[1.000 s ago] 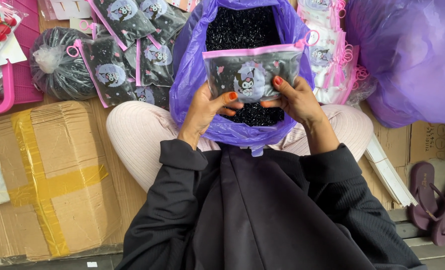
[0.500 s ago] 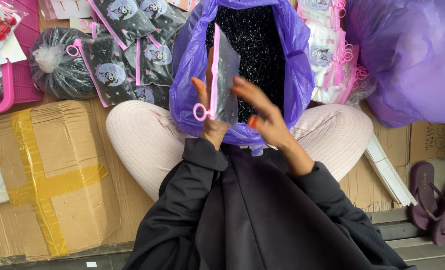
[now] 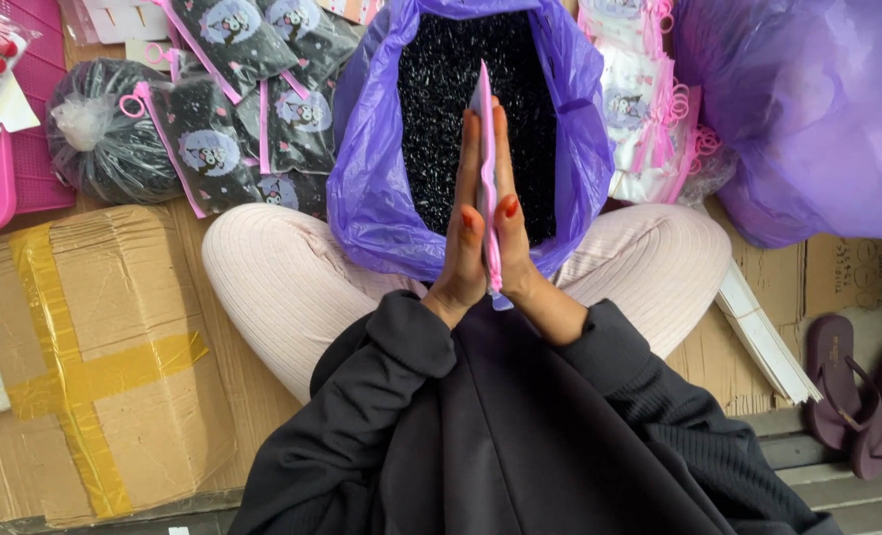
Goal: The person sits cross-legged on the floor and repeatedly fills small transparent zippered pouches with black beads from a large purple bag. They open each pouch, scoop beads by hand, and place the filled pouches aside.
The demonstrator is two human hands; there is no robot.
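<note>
- The left hand and right hand are pressed flat together, palm to palm, with a thin pink-edged pouch clamped edge-on between them.
- The pouch stands upright above the open purple bag, which holds small black items, probably hair ties.
- Filled pouches lie at upper left, near a taped cardboard box.
- Sandals sit at right.

The open mouth of the purple bag is being partly blocked by the left hand and right hand, pressed flat around a pink-edged pouch. Left of the bag, the floor is being crowded by filled black pouches; right of it, by white packets.
</note>
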